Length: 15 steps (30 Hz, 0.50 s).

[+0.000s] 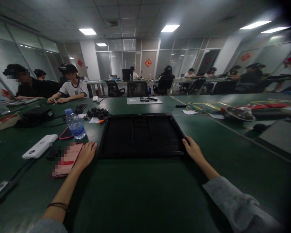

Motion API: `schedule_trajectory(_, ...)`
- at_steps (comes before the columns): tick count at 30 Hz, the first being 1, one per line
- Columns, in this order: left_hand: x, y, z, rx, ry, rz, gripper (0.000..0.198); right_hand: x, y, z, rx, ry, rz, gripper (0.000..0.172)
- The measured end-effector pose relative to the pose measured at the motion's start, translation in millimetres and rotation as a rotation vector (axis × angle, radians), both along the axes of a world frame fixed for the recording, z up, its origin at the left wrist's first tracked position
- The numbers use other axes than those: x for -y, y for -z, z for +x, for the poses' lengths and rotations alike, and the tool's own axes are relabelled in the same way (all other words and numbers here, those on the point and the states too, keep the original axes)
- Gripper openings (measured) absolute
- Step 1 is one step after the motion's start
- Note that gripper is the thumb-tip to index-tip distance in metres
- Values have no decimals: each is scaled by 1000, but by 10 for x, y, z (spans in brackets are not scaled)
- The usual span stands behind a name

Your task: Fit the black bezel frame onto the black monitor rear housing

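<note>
A shallow black rectangular panel with a raised rim, looking like a monitor casing (pixel 140 136), lies on the green table in front of me. My right hand (pixel 192 148) grips its right edge near the front corner, fingers curled over the rim. Just off the casing's left front corner, my left hand (pixel 86 154) rests low with its fingers stretched out, holding nothing. Beneath and beside that hand lies a pink flat item (pixel 69 160), perhaps a phone or notebook, partly blurred. A dark band circles my left wrist.
Left of the casing stand a water bottle (pixel 75 124), a pink-edged phone (pixel 66 133) and a white power bank (pixel 40 146) with a cable. Dark small parts (pixel 97 113) lie behind them. Wires (pixel 203 108) and a metal bowl-like object (pixel 240 114) are at right. Several people sit beyond.
</note>
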<state>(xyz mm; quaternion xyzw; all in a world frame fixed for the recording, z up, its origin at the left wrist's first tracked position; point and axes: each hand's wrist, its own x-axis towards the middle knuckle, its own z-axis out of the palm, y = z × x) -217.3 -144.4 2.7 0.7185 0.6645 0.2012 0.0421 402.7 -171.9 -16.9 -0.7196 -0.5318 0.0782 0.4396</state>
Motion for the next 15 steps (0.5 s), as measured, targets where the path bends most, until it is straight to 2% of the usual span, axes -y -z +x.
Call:
schedule_trajectory(8, -6, -14, -129, 102, 9, -12, 47, 8, 8, -18, 20, -18, 60, 57)
schedule_trajectory(12, 23, 30, -191, 121, 77, -33, 59, 19, -9, -34, 29, 3, 59, 55)
schedule_trajectory(15, 56, -14, -201, 126, 105, -66, 67, 36, -46, -57, 24, 2, 50, 54)
